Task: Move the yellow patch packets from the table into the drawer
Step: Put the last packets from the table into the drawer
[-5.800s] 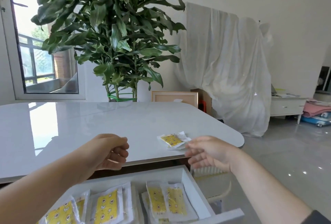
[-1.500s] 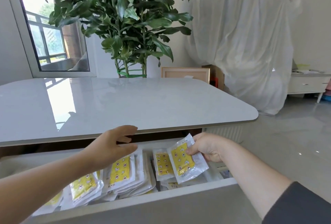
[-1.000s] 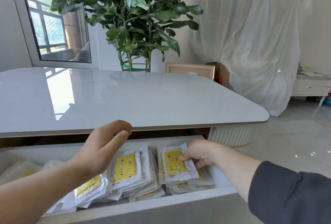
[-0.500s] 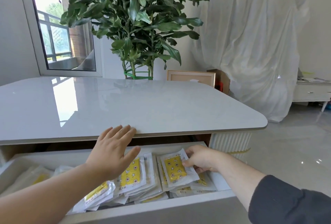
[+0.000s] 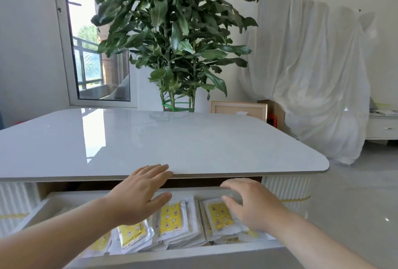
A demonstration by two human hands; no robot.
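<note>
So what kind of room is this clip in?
Most likely a home living or dining room: a big potted plant by the window, a white table with a drawer, and sheet-draped furniture.

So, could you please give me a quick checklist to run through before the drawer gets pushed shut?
1. Table top free of packets: ok.
2. Left hand empty, open above the drawer: ok.
3. Right hand let go of the top yellow packet: ok, fingers spread, not pinching.
4. Packets below the drawer rim: cannot tell; stacks look high.
5. Hands clear of the drawer opening: not ok.
</note>
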